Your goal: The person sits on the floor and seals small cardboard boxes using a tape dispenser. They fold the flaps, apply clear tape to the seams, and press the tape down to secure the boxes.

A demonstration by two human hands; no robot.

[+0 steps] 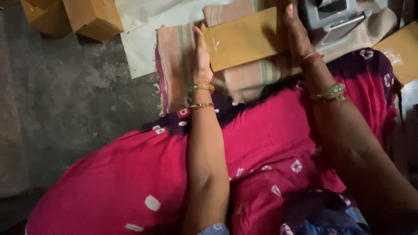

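The left hand lies flat with its fingers straight and close together, pressed against the left short edge of a flat brown paper envelope with a shiny tape strip. The right hand lies flat too, its fingers straight and resting at the envelope's right short edge. Neither hand is curled around anything; the envelope sits between the two hands, touching both.

The envelope is a long rectangle. Its long side runs from the left fingers across to the right fingers, and it is tilted a little, so the end by the right fingers sits higher in the view. It lies flat on a folded striped cloth in pink, tan and green, which peeks out below and beside the left fingers.

Past the left fingers, further out, is a sheet of white paper on the grey floor. Two brown cardboard boxes stand well apart from the left hand, up in the corner. Just beside the right fingers is a grey machine with a metal bar. Well out past the right wrist lies another flat brown envelope. The open floor is all on the left hand's side. Below both wrists is the person's pink cloth with white spots.
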